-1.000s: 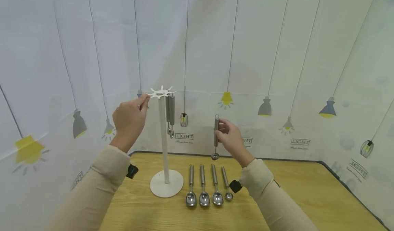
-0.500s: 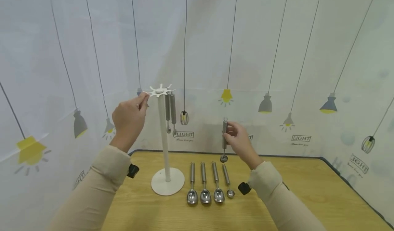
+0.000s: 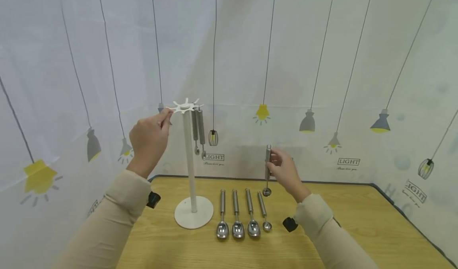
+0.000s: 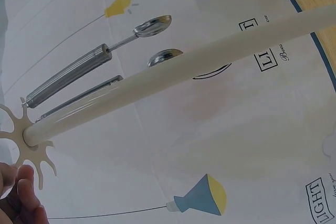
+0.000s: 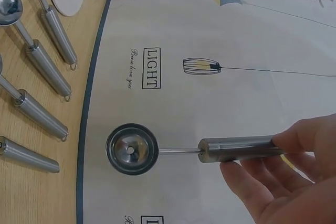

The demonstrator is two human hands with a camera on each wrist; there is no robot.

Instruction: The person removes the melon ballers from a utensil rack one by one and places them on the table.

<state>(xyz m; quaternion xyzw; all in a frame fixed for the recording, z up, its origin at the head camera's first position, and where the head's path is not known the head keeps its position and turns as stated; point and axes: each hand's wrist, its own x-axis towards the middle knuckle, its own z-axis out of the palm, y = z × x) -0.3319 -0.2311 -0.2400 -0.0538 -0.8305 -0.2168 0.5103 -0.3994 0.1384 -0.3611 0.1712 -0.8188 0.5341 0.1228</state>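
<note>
In the head view my left hand (image 3: pixel 148 139) pinches one prong of the star-shaped top of a white utensil stand (image 3: pixel 189 157). Two steel scoops (image 3: pixel 201 127) hang from the far right of that top; their small spoon-like bowls show in the left wrist view. Out to the right, my right hand (image 3: pixel 286 172) grips a steel melon baller (image 5: pixel 132 149) by its handle, upright, bowl down, above the table's back part. A small hole shows in its round bowl. Below it lie three larger scoops (image 3: pixel 237 229) and a smaller melon baller (image 3: pixel 266 225), side by side, bowls toward me.
The stand's round white base (image 3: pixel 194 217) rests on the wooden table (image 3: pixel 358 229), left of the row. A dark edge (image 3: pixel 336 182) borders the tabletop at the back. Behind it hangs a pale cloth backdrop (image 3: pixel 243 62) printed with lamps.
My right hand has moved right and slightly down with the melon baller, away from the stand. The left hand keeps its pinch on the prong. The hanging scoops have swung slightly.
</note>
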